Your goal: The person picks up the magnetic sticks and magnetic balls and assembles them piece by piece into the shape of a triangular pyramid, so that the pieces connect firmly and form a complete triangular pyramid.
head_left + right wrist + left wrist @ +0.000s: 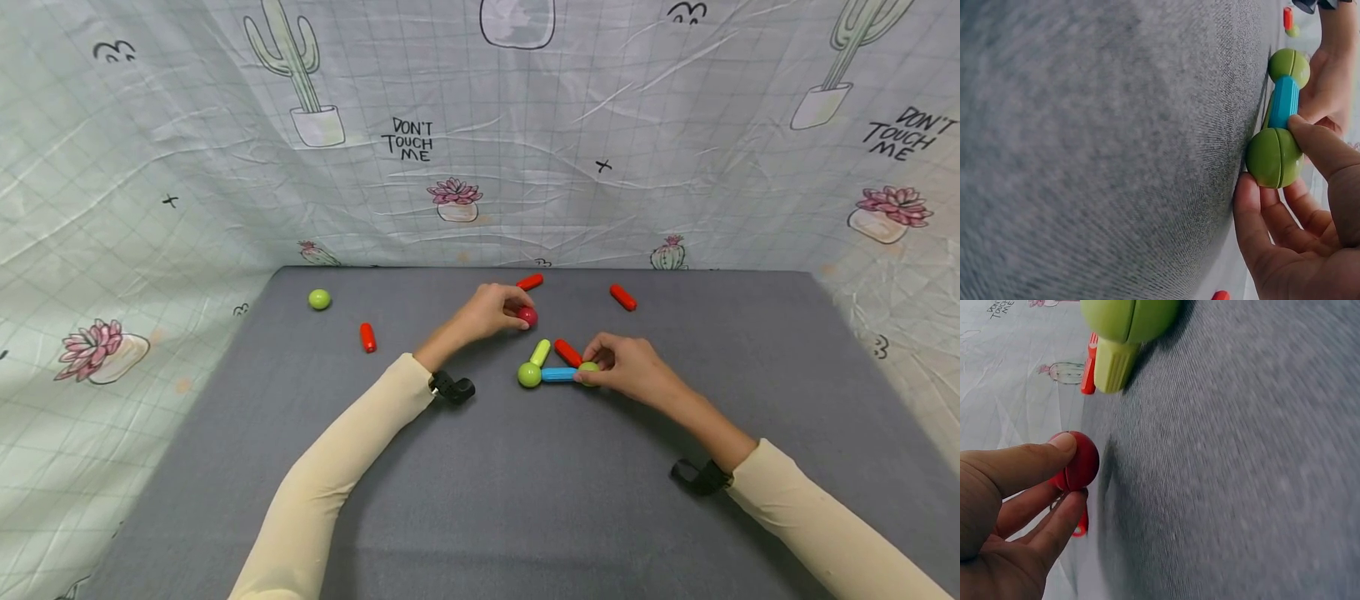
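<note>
My left hand (487, 312) pinches a dark red ball (1077, 461) between thumb and fingers, just above the table. Nearer me, a green ball (529, 375), a blue rod (558, 375) and a second green ball (1274, 157) form a row. My right hand (626, 367) grips that second ball, its thumb where ball and blue rod meet. From the first green ball a yellow-green rod (540, 352) points away from me. A red rod (567, 352) slants up to the gripped ball; fingers hide whether they are joined.
On the grey table (480, 500) lie loose red rods, one behind my left hand (531, 282), one at back right (623, 297) and one on the left (367, 337). A loose green ball (319, 299) sits at back left. A patterned cloth (525, 150) hangs behind.
</note>
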`<state>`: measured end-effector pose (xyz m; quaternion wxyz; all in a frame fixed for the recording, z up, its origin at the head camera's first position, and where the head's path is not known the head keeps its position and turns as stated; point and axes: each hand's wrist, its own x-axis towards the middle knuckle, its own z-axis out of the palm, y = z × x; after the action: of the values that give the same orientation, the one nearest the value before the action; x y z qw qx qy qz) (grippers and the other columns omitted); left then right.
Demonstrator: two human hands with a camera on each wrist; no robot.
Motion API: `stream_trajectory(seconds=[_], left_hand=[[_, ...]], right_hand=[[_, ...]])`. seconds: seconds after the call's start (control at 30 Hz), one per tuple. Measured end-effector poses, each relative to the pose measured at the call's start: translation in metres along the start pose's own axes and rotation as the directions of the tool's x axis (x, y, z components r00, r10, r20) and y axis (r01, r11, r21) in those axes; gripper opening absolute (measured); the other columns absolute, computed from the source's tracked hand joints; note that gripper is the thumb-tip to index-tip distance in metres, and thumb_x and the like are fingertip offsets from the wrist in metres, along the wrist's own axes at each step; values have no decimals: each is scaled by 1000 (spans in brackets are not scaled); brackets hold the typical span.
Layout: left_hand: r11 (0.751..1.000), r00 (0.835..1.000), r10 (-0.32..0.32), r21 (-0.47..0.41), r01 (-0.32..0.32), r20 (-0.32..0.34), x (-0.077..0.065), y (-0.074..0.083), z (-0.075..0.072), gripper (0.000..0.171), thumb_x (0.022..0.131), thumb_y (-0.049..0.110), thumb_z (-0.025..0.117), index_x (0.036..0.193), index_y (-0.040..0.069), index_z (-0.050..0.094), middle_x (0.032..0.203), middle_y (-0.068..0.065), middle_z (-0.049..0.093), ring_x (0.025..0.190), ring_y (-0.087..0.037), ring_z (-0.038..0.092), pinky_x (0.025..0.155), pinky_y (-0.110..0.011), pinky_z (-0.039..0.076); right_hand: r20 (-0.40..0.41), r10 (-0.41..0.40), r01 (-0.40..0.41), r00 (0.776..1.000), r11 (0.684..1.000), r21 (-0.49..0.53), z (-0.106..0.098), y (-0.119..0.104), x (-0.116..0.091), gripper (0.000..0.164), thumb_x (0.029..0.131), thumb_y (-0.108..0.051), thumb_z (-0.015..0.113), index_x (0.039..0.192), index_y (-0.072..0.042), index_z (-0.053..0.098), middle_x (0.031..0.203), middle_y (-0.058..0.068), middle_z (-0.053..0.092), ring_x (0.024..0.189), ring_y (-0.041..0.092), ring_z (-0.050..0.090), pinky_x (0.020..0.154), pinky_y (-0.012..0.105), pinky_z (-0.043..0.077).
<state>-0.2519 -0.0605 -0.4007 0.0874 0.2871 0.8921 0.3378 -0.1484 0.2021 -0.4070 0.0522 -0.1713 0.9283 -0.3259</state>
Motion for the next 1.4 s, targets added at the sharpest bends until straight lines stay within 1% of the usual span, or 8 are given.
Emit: stream_trajectory(seconds=[0.17,0.3,0.5,0.6,0.77,0.87,1.1,1.4], left_hand=[[999,999,38,-3,-38,34,6,4,5,32,89,12,80,120,5,73,116,-9,74,105,-18,70,90,-25,56],[998,997,63,-6,-63,42,11,4,10,32,89,11,79,120,4,74,118,-9,73,106,-18,71,90,-24,56],[997,994,75,0,-75,74,12,6,13,32,92,14,77,123,7,74,119,-6,74,105,-16,69,91,-25,54],[997,993,80,8,-81,83,11,7,13,30,94,17,75,123,9,74,117,-4,74,102,-14,67,89,-25,53],[996,990,94,3,-95,109,11,8,14,27,97,18,72,123,10,74,117,-2,74,99,-12,64,86,-24,50],[996,987,89,-8,-89,131,11,9,14,27,99,19,69,125,10,73,119,-2,73,95,-9,63,82,-22,49],[994,979,54,-102,-34,196,8,13,12,29,102,17,64,129,8,70,118,-6,73,83,-9,68,71,-21,53],[993,979,48,-119,-24,199,8,12,16,29,102,16,64,129,9,71,113,-3,74,80,-7,65,68,-20,50]], right_hand=[[-3,1,-1,1000,1000,-1,0,1,0,28,85,-28,85,96,-9,67,82,0,66,72,14,57,59,28,45],[-7,-1,1,1000,1000,4,0,0,0,29,86,-29,84,97,-9,67,81,0,66,71,13,56,58,28,45],[-10,4,-4,1000,1000,18,2,2,-1,28,85,-28,85,96,-9,67,81,0,66,72,14,58,60,27,46],[10,-13,12,1000,999,35,0,4,-2,26,86,-27,84,99,-10,69,84,0,68,76,14,60,63,27,48],[59,-53,48,997,995,87,-8,8,-7,23,88,-18,81,106,-9,71,91,0,71,83,15,65,67,25,53],[70,-62,55,996,993,103,-10,8,-9,23,89,-17,81,108,-9,71,93,0,72,85,15,66,69,25,54],[53,-58,53,997,995,87,-9,10,-9,24,89,-21,82,108,-11,71,96,-1,73,88,14,68,70,26,55],[42,-67,63,997,994,90,-7,10,-10,25,88,-19,82,107,-10,70,96,-1,73,87,14,69,69,26,55]])
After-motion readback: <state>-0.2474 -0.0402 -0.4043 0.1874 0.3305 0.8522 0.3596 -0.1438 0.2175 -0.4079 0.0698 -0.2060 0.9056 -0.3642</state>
